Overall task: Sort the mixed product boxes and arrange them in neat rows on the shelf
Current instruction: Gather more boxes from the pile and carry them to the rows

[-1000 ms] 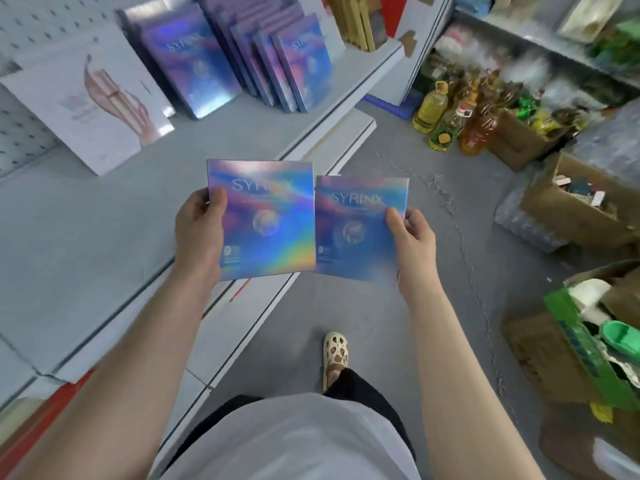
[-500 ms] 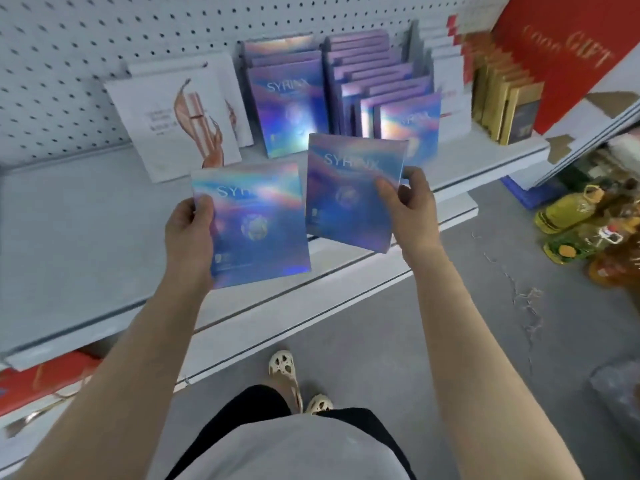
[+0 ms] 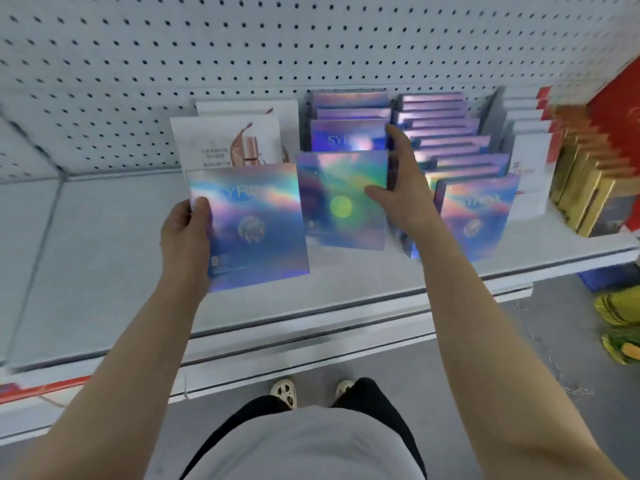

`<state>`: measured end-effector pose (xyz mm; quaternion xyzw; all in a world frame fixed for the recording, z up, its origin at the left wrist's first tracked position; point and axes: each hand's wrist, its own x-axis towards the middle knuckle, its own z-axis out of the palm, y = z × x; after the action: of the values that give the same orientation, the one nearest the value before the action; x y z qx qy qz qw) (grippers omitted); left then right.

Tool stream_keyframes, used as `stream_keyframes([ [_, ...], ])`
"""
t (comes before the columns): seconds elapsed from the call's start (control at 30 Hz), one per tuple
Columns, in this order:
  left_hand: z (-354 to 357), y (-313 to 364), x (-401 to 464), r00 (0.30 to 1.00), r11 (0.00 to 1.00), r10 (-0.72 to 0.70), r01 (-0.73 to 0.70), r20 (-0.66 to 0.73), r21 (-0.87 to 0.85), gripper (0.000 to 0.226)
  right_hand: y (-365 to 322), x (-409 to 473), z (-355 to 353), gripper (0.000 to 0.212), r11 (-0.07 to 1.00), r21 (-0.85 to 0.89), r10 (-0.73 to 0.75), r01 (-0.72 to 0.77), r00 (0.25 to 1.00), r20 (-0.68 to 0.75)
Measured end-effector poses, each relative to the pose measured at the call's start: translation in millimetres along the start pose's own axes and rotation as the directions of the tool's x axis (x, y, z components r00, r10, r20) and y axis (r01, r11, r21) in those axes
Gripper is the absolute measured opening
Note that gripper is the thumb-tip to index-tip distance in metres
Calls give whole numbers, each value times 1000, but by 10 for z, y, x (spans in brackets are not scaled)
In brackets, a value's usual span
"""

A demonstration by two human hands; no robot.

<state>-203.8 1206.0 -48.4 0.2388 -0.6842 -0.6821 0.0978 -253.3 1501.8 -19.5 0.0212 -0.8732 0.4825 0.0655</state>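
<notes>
"SYRI…" – partly glared out – on the holographic box (image 3: 249, 223) at front left. "SY…" on the blue box (image 3: 346, 140) behind. Right row's front box (image 3: 474, 213): approx. "SYRINX", blurred. White boxes (image 3: 225, 143) – print unreadable.

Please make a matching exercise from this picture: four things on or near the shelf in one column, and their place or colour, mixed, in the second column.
Things:
1. white box with bottle picture
2. gold boxes
3. left hand
4. right hand

Places or colours:
A. far right of the shelf
B. grips a holographic box, not yet placed
C. left of the holographic rows
D. holds a holographic box at the left holographic row

Pairs: 1-C, 2-A, 3-B, 4-D
</notes>
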Motion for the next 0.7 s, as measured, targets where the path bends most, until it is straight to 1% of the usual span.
stream_keyframes([
  [0.03, 14, 0, 4, 1000, 1000, -3, 3, -14, -7, 26, -4, 92, -60, 80, 995, -94, -42, 46, 998, 40],
  [0.07, 34, -4, -3, 1000, 1000, -6, 6, -26, -16, 26, -2, 194, -105, 72, 975, -198, -83, 99, 993, 86],
  [0.13, 91, -7, -40, 998, 999, -17, 15, -63, -41, 27, -33, 362, -156, 57, 906, -384, -121, 179, 978, 170],
  [0.2, 150, -19, -78, 997, 999, -18, 14, -80, -50, 27, -30, 505, -182, 49, 833, -499, -150, 240, 965, 213],
  [0.27, 211, -16, -132, 996, 999, -8, 4, -86, -41, 26, 8, 641, -180, 47, 754, -585, -212, 299, 953, 214],
  [0.4, 300, -41, -203, 992, 998, 19, -26, -126, -58, 22, 83, 863, -173, 43, 645, -710, -252, 283, 956, 153],
  [0.5, 370, -88, -248, 991, 997, 14, -23, -133, -68, 23, 173, 980, -144, 43, 566, -778, -257, 272, 955, 147],
  [0.63, 515, -105, -332, 993, 997, 20, -28, -116, -66, 21, 207, 1053, -101, 45, 526, -809, -231, 263, 960, 162],
  [0.67, 549, -102, -350, 994, 997, 29, -35, -101, -61, 18, 209, 1054, -105, 47, 522, -811, -225, 264, 960, 167],
  [0.7, 581, -104, -362, 996, 997, 43, -48, -80, -58, 17, 214, 1045, -107, 46, 541, -796, -242, 272, 957, 163],
])
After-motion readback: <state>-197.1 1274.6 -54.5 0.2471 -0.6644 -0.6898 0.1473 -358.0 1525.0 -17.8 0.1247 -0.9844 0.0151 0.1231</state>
